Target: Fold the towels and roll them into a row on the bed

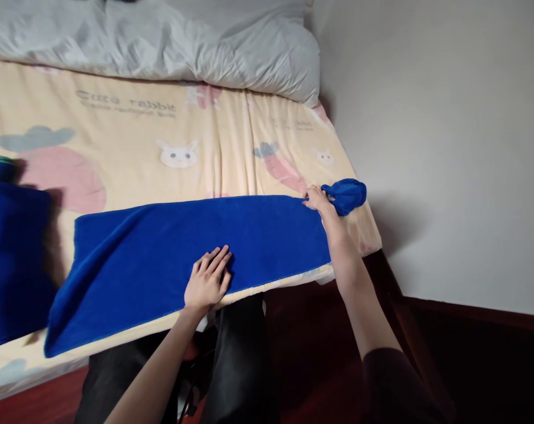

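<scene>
Apparently, the step in hand is spreading and straightening a blue towel-like cloth [267, 235], which lies lengthwise along the near edge of a bed covered with a cream rabbit-print sheet [138, 138]. The left hand [206, 282] rests palm down near the cloth's front edge, its fingers extended, slightly apart and gripping nothing; that looks like pressing or steadying. The right hand [316, 198] reaches to the far right corner, its fingers bent at the edge; whether they pinch the fabric or merely rest against it, I cannot tell. Just beyond that wrist sits a bunched blue bundle [346, 197], and whether it joins the flat piece is hidden by the hand.

Most of the middle lies smooth, but a diagonal crease runs across the left end, so this work seems only partly done. As I judge it, the next move calls for light tension: the left palm keeping the middle from sliding while the right corner is squared, then attention to that crease. A second blue cloth [15, 253] lies close by at the far left, so a wide sweep could disturb it.
</scene>
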The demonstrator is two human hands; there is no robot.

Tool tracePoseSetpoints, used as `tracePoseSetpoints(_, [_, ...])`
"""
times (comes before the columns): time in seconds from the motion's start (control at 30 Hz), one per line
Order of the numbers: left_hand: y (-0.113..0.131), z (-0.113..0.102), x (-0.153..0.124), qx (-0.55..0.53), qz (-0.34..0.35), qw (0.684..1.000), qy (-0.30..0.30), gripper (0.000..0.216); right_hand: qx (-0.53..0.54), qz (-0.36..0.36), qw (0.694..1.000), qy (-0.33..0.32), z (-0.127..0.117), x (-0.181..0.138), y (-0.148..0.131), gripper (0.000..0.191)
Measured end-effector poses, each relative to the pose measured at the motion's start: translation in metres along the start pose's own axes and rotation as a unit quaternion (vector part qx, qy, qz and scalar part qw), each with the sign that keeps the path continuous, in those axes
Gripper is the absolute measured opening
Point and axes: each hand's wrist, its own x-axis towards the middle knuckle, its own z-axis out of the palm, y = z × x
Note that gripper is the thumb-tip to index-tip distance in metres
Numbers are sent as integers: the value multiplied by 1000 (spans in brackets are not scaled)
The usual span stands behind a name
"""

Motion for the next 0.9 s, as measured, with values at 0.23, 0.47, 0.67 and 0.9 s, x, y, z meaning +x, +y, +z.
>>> tracePoseSetpoints(0.23, [1, -1, 1, -15, -8, 1000, -8, 58, -29, 45, 993, 110, 5, -8, -8, 34])
tracePoseSetpoints(0.47, [1, -1, 1, -3, -5, 1000, -8, 56, 48, -32, 974, 217, 38, -85, -80, 55])
tracePoseSetpoints(0.67, [1, -1, 1, -8, -8, 1000, -9, 55, 91, -116, 983, 112, 72, -117, -77, 64])
tracePoseSetpoints(0.9, [3, -1, 0, -11, -10, 1000, 3, 58, 96, 65, 990, 84, 44, -74, -48, 66])
